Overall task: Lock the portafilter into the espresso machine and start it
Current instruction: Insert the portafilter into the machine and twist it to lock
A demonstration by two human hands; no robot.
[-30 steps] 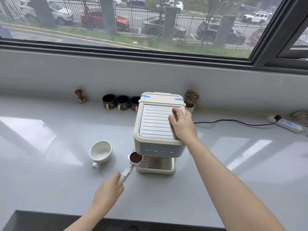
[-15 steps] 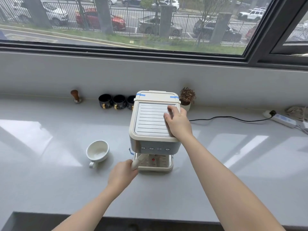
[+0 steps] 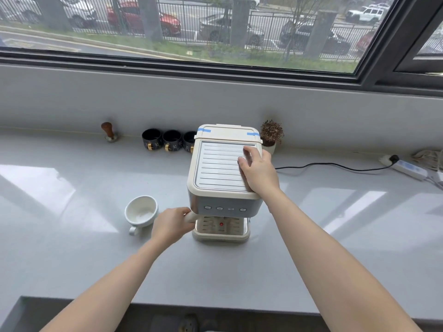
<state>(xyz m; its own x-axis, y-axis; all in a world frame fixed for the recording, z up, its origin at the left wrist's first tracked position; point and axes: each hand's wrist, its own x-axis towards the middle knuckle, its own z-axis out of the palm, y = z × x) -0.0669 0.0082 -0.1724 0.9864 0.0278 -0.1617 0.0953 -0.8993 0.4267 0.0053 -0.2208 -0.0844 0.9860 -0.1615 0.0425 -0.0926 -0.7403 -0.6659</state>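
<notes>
A cream espresso machine [image 3: 221, 171] stands in the middle of the grey counter, with a row of small buttons [image 3: 225, 208] on its front and a drip tray [image 3: 220, 232] below. My left hand [image 3: 171, 226] is closed around the cream handle of the portafilter [image 3: 190, 216], which points out to the left from under the machine's front. The portafilter's basket is hidden beneath the machine body. My right hand [image 3: 260, 173] lies flat on the right side of the machine's ribbed top, fingers spread, holding nothing.
A white cup [image 3: 141, 212] sits just left of my left hand. At the back stand a wooden-handled tamper [image 3: 109, 133], three dark mugs [image 3: 171, 140] and a small potted plant [image 3: 271, 135]. A black cord [image 3: 318, 165] runs right to a power strip [image 3: 407, 168].
My left hand carried the portafilter from in front of the machine up under its front; the coffee-filled basket is now out of sight. My right hand stayed on the machine's top.
</notes>
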